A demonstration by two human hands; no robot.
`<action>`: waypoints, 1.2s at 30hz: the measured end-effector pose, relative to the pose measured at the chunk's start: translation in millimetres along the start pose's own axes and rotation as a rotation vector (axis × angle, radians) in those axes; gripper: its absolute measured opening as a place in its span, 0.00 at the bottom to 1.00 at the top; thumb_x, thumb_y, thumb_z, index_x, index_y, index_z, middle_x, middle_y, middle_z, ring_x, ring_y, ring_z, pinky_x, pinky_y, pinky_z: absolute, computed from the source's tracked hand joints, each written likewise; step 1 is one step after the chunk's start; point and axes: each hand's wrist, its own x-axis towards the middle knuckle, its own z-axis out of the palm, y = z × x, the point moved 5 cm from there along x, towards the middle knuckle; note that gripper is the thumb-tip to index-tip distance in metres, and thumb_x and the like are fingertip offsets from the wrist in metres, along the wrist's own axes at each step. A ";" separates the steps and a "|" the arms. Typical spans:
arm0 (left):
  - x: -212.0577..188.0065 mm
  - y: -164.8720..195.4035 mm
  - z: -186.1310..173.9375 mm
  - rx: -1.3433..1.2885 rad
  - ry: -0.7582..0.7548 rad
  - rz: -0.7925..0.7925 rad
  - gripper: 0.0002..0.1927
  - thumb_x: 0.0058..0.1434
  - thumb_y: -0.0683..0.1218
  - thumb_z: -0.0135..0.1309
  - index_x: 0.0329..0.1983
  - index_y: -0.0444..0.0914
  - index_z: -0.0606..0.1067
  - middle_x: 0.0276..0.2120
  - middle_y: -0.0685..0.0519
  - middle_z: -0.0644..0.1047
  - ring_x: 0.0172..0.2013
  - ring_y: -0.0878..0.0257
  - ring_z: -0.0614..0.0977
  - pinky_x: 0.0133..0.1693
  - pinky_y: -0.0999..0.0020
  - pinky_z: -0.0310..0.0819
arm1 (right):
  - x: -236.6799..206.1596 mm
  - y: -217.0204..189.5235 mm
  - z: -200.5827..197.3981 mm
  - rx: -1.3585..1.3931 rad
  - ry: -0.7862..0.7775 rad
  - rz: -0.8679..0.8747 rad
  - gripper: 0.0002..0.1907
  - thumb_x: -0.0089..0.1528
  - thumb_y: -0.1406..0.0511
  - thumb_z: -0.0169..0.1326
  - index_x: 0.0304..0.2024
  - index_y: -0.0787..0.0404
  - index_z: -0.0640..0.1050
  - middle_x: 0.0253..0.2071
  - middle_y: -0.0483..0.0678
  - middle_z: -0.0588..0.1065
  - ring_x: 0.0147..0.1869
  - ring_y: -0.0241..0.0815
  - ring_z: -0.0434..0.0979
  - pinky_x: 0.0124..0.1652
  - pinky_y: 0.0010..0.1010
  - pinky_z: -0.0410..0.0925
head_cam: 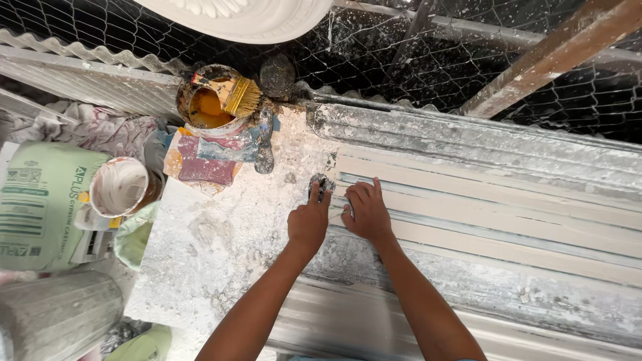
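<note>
A long grey cornice mould point(481, 200), ridged and caked with white plaster, runs from the middle of the view to the right edge. My left hand point(308, 220) rests at the mould's left end, its fingers closed on a small grey plaster-covered tool point(323, 182) pressed against the end. Beside it, touching the ridges, my right hand point(366, 211) lies with curled fingers; whether it holds anything is hidden.
A tin of orange liquid point(208, 107) with a wide brush point(235, 93) across it stands at the back. A trowel point(265, 144), a plaster-coated cup point(120, 186), a green sack point(40, 200) and wire mesh point(468, 60) surround the plaster-strewn bench point(214, 247).
</note>
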 end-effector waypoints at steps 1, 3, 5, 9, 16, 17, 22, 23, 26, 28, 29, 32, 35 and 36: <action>3.0 0.7 -0.7 -0.007 0.011 0.001 0.42 0.56 0.39 0.57 0.74 0.45 0.58 0.75 0.42 0.52 0.35 0.53 0.85 0.30 0.61 0.82 | 0.1 0.3 0.1 -0.010 -0.008 0.003 0.15 0.58 0.64 0.53 0.47 0.62 0.75 0.52 0.49 0.73 0.62 0.53 0.68 0.70 0.66 0.51; 8.6 0.8 2.3 -0.043 -0.034 -0.013 0.42 0.57 0.38 0.56 0.75 0.46 0.57 0.76 0.43 0.51 0.34 0.53 0.86 0.30 0.61 0.82 | 0.6 1.0 1.1 -0.010 -0.026 0.007 0.15 0.58 0.63 0.53 0.46 0.62 0.75 0.52 0.49 0.73 0.62 0.53 0.68 0.70 0.66 0.51; 13.0 0.8 4.9 -0.059 -0.046 -0.015 0.41 0.59 0.38 0.56 0.75 0.46 0.57 0.76 0.42 0.51 0.34 0.54 0.86 0.31 0.61 0.82 | 0.7 2.5 1.6 0.005 -0.039 0.028 0.16 0.58 0.63 0.53 0.46 0.62 0.75 0.51 0.49 0.72 0.62 0.52 0.68 0.70 0.66 0.50; 17.7 0.9 6.4 -0.091 0.022 -0.015 0.38 0.60 0.39 0.55 0.74 0.45 0.59 0.75 0.42 0.53 0.33 0.53 0.86 0.31 0.59 0.82 | 0.0 1.8 -1.6 -0.006 -0.042 0.022 0.16 0.60 0.62 0.54 0.49 0.61 0.75 0.51 0.49 0.72 0.62 0.52 0.69 0.71 0.64 0.50; 24.4 -2.5 7.7 -0.168 0.070 -0.074 0.33 0.61 0.40 0.52 0.71 0.50 0.62 0.74 0.46 0.55 0.35 0.51 0.86 0.33 0.55 0.83 | 40.1 5.2 -7.2 0.187 -0.181 0.200 0.35 0.57 0.59 0.61 0.66 0.62 0.69 0.40 0.48 0.73 0.52 0.49 0.69 0.64 0.54 0.54; 24.2 -3.3 8.3 -0.166 0.069 -0.073 0.34 0.61 0.40 0.51 0.71 0.49 0.62 0.74 0.46 0.56 0.35 0.51 0.86 0.33 0.56 0.83 | 50.1 8.1 -3.2 0.198 -0.268 0.279 0.41 0.56 0.58 0.62 0.70 0.63 0.66 0.37 0.48 0.73 0.49 0.48 0.70 0.62 0.51 0.56; 21.9 -8.7 13.3 -0.186 0.068 -0.086 0.32 0.63 0.40 0.49 0.72 0.50 0.63 0.75 0.48 0.57 0.35 0.51 0.87 0.34 0.58 0.83 | 85.6 19.1 11.8 0.169 -0.649 0.381 0.34 0.52 0.54 0.67 0.59 0.50 0.73 0.34 0.45 0.75 0.48 0.45 0.70 0.52 0.41 0.56; 21.7 -9.4 13.1 -0.175 0.089 -0.083 0.32 0.63 0.40 0.49 0.71 0.50 0.63 0.75 0.48 0.57 0.36 0.51 0.87 0.34 0.57 0.83 | 86.2 20.5 12.0 0.198 -0.652 0.380 0.32 0.51 0.54 0.68 0.55 0.50 0.74 0.34 0.45 0.75 0.49 0.45 0.70 0.51 0.40 0.56; 24.3 -8.8 10.7 -0.165 0.106 -0.075 0.32 0.62 0.40 0.49 0.71 0.49 0.64 0.75 0.48 0.57 0.36 0.51 0.86 0.33 0.57 0.82 | 74.0 28.2 6.5 0.130 -0.570 0.369 0.26 0.51 0.52 0.69 0.43 0.57 0.75 0.42 0.44 0.75 0.53 0.48 0.69 0.54 0.42 0.58; 27.4 -7.8 9.4 -0.181 0.074 -0.077 0.31 0.64 0.40 0.48 0.71 0.48 0.63 0.75 0.46 0.56 0.36 0.51 0.86 0.32 0.57 0.83 | 62.7 25.9 -5.7 0.129 -0.257 0.278 0.29 0.46 0.48 0.72 0.39 0.56 0.75 0.46 0.50 0.72 0.54 0.52 0.66 0.55 0.45 0.57; 29.5 -6.9 8.1 -0.177 0.060 -0.072 0.31 0.64 0.40 0.48 0.72 0.49 0.62 0.75 0.46 0.55 0.36 0.51 0.86 0.32 0.57 0.83 | 55.9 23.9 -12.0 0.126 -0.105 0.225 0.31 0.44 0.47 0.73 0.37 0.56 0.75 0.48 0.52 0.70 0.55 0.54 0.65 0.56 0.46 0.56; 35.3 -5.3 3.6 -0.164 0.034 -0.070 0.31 0.65 0.41 0.48 0.72 0.49 0.62 0.75 0.46 0.55 0.36 0.51 0.87 0.33 0.56 0.83 | 41.0 23.6 -5.1 0.107 -0.060 0.268 0.31 0.52 0.46 0.70 0.44 0.58 0.74 0.52 0.51 0.68 0.59 0.53 0.64 0.60 0.45 0.58; 40.2 -4.5 -1.7 -0.162 0.058 -0.078 0.30 0.65 0.42 0.50 0.72 0.49 0.63 0.75 0.46 0.56 0.37 0.51 0.86 0.33 0.56 0.82 | 40.4 20.6 -2.2 0.028 -0.012 0.234 0.35 0.49 0.47 0.70 0.47 0.63 0.72 0.53 0.53 0.68 0.61 0.55 0.64 0.59 0.48 0.59; 41.9 -3.6 -1.7 -0.162 0.037 -0.078 0.32 0.64 0.42 0.50 0.72 0.49 0.61 0.75 0.46 0.55 0.36 0.51 0.86 0.33 0.57 0.83 | 40.9 20.8 -2.5 0.032 0.010 0.242 0.35 0.49 0.47 0.70 0.46 0.63 0.72 0.53 0.53 0.68 0.61 0.55 0.64 0.59 0.48 0.59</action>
